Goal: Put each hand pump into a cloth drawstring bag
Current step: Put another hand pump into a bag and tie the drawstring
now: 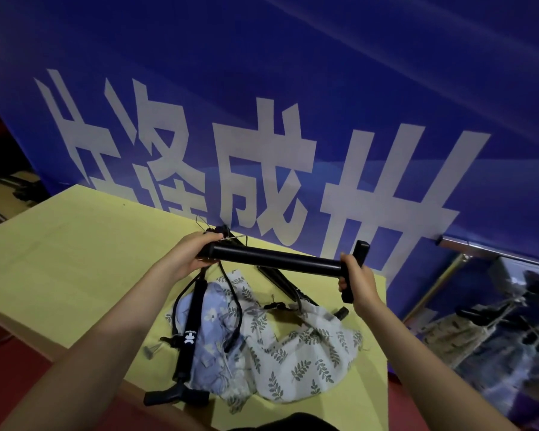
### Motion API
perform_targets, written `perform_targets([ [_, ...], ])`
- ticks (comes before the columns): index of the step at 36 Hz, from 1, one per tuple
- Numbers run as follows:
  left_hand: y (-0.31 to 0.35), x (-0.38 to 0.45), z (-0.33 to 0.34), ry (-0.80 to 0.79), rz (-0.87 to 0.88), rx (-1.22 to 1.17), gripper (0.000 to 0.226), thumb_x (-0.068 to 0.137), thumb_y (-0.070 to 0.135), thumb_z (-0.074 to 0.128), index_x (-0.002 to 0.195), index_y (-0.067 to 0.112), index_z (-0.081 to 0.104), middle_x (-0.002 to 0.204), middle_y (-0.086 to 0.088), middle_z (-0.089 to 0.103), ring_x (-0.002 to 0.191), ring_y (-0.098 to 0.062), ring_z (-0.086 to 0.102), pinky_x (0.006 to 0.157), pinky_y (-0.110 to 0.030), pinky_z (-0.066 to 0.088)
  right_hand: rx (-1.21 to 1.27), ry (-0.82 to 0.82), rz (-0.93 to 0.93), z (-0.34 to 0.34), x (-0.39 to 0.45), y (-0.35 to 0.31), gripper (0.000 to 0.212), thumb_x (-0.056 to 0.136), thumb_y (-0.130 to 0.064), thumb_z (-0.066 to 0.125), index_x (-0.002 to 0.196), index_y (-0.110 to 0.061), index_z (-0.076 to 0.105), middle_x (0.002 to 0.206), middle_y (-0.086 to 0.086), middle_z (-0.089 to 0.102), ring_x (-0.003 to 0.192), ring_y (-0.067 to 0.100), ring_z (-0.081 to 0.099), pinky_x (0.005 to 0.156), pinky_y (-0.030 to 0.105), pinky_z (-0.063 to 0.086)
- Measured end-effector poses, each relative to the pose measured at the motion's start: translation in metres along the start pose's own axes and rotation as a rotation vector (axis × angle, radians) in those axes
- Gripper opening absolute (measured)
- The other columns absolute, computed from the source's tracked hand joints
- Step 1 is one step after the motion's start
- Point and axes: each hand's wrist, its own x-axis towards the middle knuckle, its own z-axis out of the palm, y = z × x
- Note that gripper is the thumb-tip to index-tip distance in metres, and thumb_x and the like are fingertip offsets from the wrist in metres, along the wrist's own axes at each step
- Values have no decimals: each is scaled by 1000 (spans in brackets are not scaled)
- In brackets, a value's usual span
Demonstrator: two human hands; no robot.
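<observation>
I hold a black hand pump [271, 258] level above the yellow table [75, 253]. My left hand [193, 253] grips its base end, where a black hose hangs down. My right hand [353, 279] grips the T-handle at the other end. Below lie cloth drawstring bags: a white one with a leaf print [296, 359] and a blue flowered one [212, 334]. A second black pump [189, 340] rests across the blue bag, its handle at the table's near edge. A third pump [285, 283] lies partly hidden behind the held one.
A blue banner with large white characters [262, 150] stands right behind the table. At the right, a reflective panel [495, 331] with a metal rail leans below the banner. Red floor shows at the left and near edges. Small metal pins [153, 349] lie by the second pump.
</observation>
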Motion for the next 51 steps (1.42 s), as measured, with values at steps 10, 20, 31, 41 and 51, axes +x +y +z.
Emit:
perform_targets([
  [10,-9,-16,-1,-211,105,164,10,88,19,66,85,12,60,77,0,71,72,-10,67,59,-16,48,27,21,62,-11,-4,21,27,95,-33,56,82,-10,57,53,0,40,45,16,36,48,29,32],
  [20,-23,-18,18,-417,57,1027,57,85,70,46,66,17,55,69,6,57,60,-10,49,66,-26,37,-127,-21,-117,-1,-13,23,28,96,-29,55,84,-6,66,50,-2,43,43,12,38,44,25,32],
  [31,-31,-18,35,-420,-11,960,59,89,67,43,97,17,74,96,-1,71,89,-16,67,89,-30,50,-181,-34,-223,14,-20,-1,30,95,-34,57,85,-8,67,56,2,45,49,12,41,49,24,34],
  [41,-33,-13,30,-304,82,512,27,94,32,58,74,14,62,75,1,62,74,-12,56,78,-26,46,-330,-149,-292,11,-9,-18,36,96,-44,52,92,-13,69,63,4,49,56,14,45,54,27,37],
  [51,-28,-19,39,-287,148,447,45,91,28,62,50,15,52,66,-5,65,70,-11,66,83,-23,46,-111,-310,-193,9,-15,-12,77,96,-62,6,79,-10,60,69,10,52,59,17,45,61,31,35],
])
